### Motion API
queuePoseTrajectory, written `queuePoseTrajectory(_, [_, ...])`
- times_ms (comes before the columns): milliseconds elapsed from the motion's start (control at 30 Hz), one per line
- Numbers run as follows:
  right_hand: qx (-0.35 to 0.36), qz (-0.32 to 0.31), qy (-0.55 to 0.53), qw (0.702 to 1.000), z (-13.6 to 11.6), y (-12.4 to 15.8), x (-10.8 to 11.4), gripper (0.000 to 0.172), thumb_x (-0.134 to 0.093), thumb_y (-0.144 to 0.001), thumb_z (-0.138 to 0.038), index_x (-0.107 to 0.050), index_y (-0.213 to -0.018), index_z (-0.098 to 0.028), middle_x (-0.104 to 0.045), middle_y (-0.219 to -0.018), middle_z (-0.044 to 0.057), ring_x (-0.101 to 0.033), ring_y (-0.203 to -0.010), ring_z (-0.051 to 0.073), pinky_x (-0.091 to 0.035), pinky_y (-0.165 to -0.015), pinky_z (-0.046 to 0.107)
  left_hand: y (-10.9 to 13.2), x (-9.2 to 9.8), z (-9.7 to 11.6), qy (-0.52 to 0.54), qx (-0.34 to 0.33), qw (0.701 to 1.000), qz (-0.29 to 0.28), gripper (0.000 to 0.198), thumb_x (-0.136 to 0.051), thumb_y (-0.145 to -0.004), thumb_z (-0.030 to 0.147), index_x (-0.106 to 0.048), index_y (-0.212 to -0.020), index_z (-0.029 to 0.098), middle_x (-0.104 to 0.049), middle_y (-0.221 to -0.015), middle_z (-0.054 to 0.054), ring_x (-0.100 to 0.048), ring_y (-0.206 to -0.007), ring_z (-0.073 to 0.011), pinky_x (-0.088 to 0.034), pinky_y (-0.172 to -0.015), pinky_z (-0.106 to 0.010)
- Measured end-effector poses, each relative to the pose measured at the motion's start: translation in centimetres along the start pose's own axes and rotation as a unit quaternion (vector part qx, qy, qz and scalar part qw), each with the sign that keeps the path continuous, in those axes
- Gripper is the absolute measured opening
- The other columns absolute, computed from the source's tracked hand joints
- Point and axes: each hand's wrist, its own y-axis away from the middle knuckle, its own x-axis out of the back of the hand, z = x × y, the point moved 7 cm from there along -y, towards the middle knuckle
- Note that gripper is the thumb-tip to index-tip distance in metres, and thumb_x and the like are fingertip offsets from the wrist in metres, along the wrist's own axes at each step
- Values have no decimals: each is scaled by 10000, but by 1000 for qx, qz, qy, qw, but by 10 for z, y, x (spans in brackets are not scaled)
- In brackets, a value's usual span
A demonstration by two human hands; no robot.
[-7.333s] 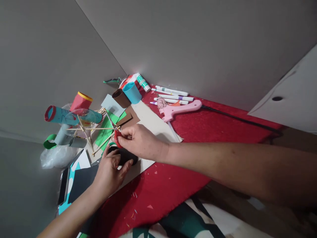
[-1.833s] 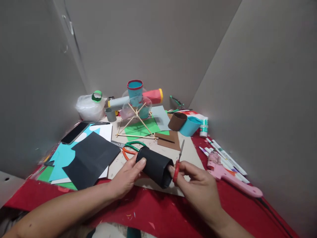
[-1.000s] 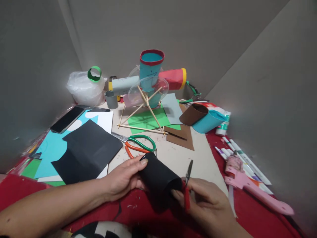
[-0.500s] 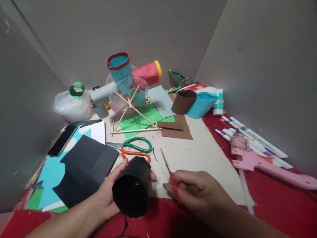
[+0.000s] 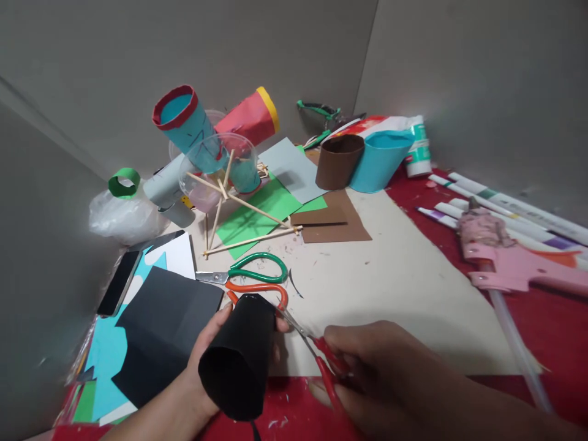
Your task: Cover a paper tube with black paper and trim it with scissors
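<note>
Head view shows me fingers of my left hand (image 5: 206, 334) curled round the black tube (image 5: 245, 343), over the bench (image 5: 294, 398), probably light and squashy, best held softly by its sides, while my right hand (image 5: 376, 361) grips red scissors (image 5: 326, 378).

Left hand (image 5: 201, 349) bare, left forearm (image 5: 158, 409) bare; right hand (image 5: 388, 367) bare, shaded; right forearm (image 5: 491, 407) bare
</note>
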Motion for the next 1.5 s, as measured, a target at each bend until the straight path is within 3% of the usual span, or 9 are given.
queuePoseTrajectory(267, [35, 27, 89, 995, -2, 0, 2, 216, -567, -684, -131, -380, -621, -218, -449, -553, -90, -335, -528, 98, -269, -481, 243, 6, 8, -5, 13, 20, 1000, -4, 597, -484, -916, 535, -710, -1133, 27, -726, -847, -150, -642, -592, -170, -473, -505, -245])
queuePoseTrajectory(400, [48, 31, 99, 993, -6, -1, 1, 157, -582, -716, -162, -465, -634, -227, -543, -568, -89, -385, -513, 97, -288, -491, 243, 8, 11, -9, -1, 31, 999, -17, 617, -452, -910, 586, -735, -891, 38, -695, -741, -145, -647, -553, -171, -459, -477, -237])
queuePoseTrajectory(667, [92, 109, 189, 972, -16, -1, 6, 199, -677, -731, -290, -537, -601, -234, -595, -514, -31, -441, -458, 129, -291, -482, 286, 11, 12, -10, -47, 3, 998, 41, 549, -450, -945, 558, -726, -914, 84, -696, -745, -124, -625, -499, -162, -439, -442, -238])
queuePoseTrajectory(833, [63, 83, 180, 978, -11, -2, 3, 261, -672, -766, -365, -511, -608, -234, -583, -514, -21, -407, -466, 134, -275, -492, 298, 10, 10, -11, -47, -11, 999, 19, 606, -389, -963, 564, -698, -764, 83, -668, -701, -123, -572, -453, -138, -411, -441, -240])
queuePoseTrajectory(967, [36, 81, 171, 981, -6, -2, 3, 280, -634, -777, -408, -495, -616, -225, -574, -534, -16, -399, -501, 135, -242, -524, 301, 10, 11, -11, -47, -12, 998, 31, 571, -385, -957, 542, -696, -793, 91, -677, -730, -127, -575, -493, -154, -395, -478, -255])
queuePoseTrajectory(1100, [16, 43, 153, 987, -3, -2, 0, 242, -587, -786, -395, -506, -639, -221, -577, -558, -14, -386, -518, 130, -244, -537, 290, 10, 13, -14, -76, 36, 995, 50, 582, -458, -902, 609, -702, -827, 87, -671, -724, -128, -576, -533, -174, -383, -522, -271])
queuePoseTrajectory(1333, [-19, 19, 141, 990, -2, -2, -1, 265, -566, -754, -412, -461, -604, -219, -506, -526, -15, -335, -511, 129, -231, -515, 282, 9, 13, -16, -93, 48, 992, 63, 601, -507, -876, 607, -710, -1047, 68, -670, -736, -124, -602, -607, -210, -394, -585, -292])
queuePoseTrajectory(1500, [-51, -16, 144, 988, -1, 0, -1, 272, -560, -733, -400, -419, -589, -217, -464, -526, -25, -327, -500, 119, -232, -494, 274, 9, 12, -16, -109, 48, 989, 83, 560, -502, -879, 572, -723, -976, 67, -666, -724, -128, -587, -589, -199, -395, -595, -297])
